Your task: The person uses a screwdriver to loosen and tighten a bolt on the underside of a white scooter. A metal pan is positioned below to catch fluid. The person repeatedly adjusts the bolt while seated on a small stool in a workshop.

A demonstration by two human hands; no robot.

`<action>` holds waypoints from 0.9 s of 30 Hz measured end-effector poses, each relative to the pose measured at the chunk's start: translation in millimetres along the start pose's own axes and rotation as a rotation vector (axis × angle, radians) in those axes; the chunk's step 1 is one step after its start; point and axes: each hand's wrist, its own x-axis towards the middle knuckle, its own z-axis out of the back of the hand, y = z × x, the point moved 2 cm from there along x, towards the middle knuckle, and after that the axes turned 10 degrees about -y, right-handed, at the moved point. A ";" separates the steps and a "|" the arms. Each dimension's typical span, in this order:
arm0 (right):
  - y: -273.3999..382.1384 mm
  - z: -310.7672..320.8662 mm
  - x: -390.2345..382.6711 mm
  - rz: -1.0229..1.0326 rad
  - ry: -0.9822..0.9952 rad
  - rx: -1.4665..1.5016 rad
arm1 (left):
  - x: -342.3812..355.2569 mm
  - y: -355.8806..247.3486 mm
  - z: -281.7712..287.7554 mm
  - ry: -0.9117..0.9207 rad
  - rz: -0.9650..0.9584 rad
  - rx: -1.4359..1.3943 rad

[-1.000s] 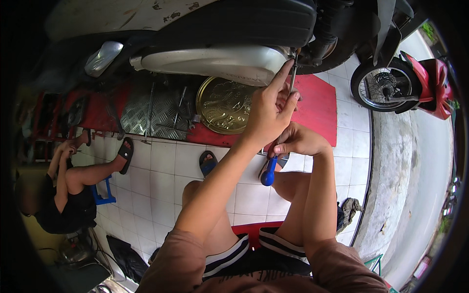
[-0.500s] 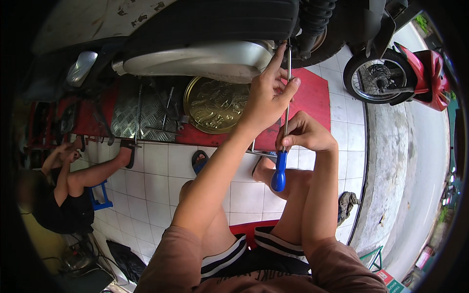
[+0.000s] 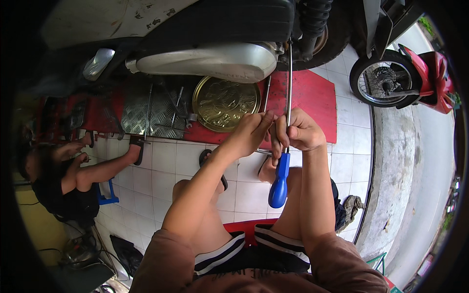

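Note:
My right hand (image 3: 299, 131) is closed round the steel shaft of a long screwdriver (image 3: 279, 184), just above its blue handle. The shaft rises to a fitting beside the shock absorber (image 3: 311, 17) of the motorbike, behind its silver side cover (image 3: 205, 62). My left hand (image 3: 252, 132) is beside my right, left of the shaft, with thumb and fingers pinched; what they hold, if anything, is hidden. Below the motorbike, a round brass tray (image 3: 217, 105) lies on the red lift platform (image 3: 318, 110), with wrenches and rods (image 3: 189, 120) around it.
A co-worker (image 3: 63, 180) sits at the left by a blue stool (image 3: 108, 193). A red motorbike (image 3: 435, 90) stands at the right near a kerb and road. Dark equipment with cables (image 3: 83, 249) is at lower left. A rag (image 3: 349, 212) lies by my right leg.
My left hand has moved down from the upper end of the shaft to beside my right hand. The screwdriver handle has come lower and toward me.

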 end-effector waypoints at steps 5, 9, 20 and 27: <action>-6.7 -6.9 5.6 0.058 0.010 0.129 | -69.3 -5.6 21.4 0.156 0.444 -0.221; -3.5 -10.3 -0.8 0.101 0.025 0.224 | -141.2 -24.7 -8.9 0.392 0.468 -0.810; -0.9 -26.8 -2.7 0.080 -0.016 0.203 | -183.8 -71.6 -78.1 -0.180 0.475 -1.609; 7.2 -38.4 -15.7 -0.030 0.147 -0.063 | -187.3 -108.4 -61.6 -0.815 -0.058 -0.172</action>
